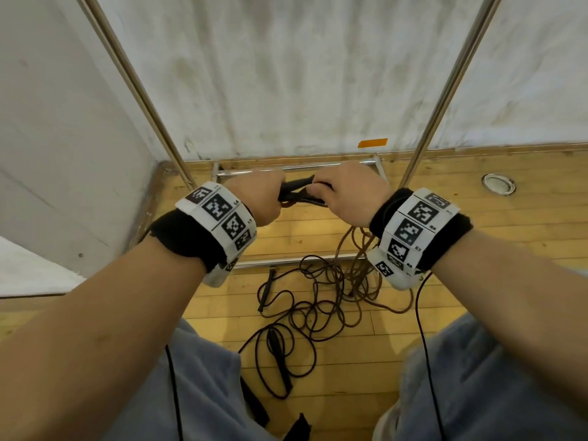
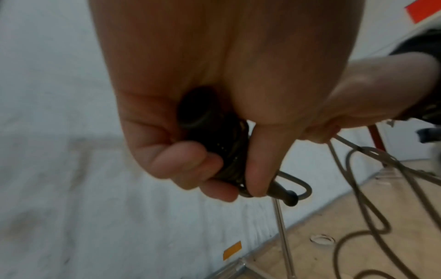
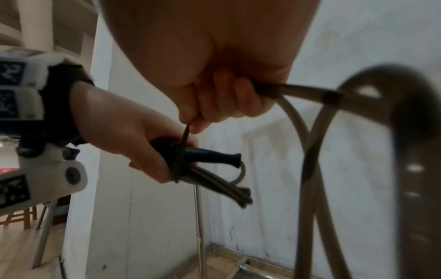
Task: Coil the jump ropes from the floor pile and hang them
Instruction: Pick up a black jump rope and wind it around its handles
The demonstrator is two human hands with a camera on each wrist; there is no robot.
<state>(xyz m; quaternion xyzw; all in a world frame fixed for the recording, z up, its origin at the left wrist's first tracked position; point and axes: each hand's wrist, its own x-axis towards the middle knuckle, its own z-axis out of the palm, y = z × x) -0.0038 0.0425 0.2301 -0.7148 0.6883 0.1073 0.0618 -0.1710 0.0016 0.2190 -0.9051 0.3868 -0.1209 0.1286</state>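
Here, left hand (image 1: 261, 198): fingers curled around black rope handles (image 3: 203, 153).
Right hand (image 1: 350, 195): pinching brown cord (image 3: 185, 135) wound over them.
Floor (image 1: 477, 224): tangled rope pile (image 1: 318, 300).

Both my forearms reach forward, wrists banded, hands nearly meeting out in front of me. My left hand (image 1: 259, 198) is fisted, fingers (image 2: 190, 166) and thumb curled round the black handles (image 3: 203, 154) and the wraps of cord. My right hand (image 1: 348, 194), just beside it, pinches the cord (image 3: 186, 134) between curled fingers (image 3: 224, 100).
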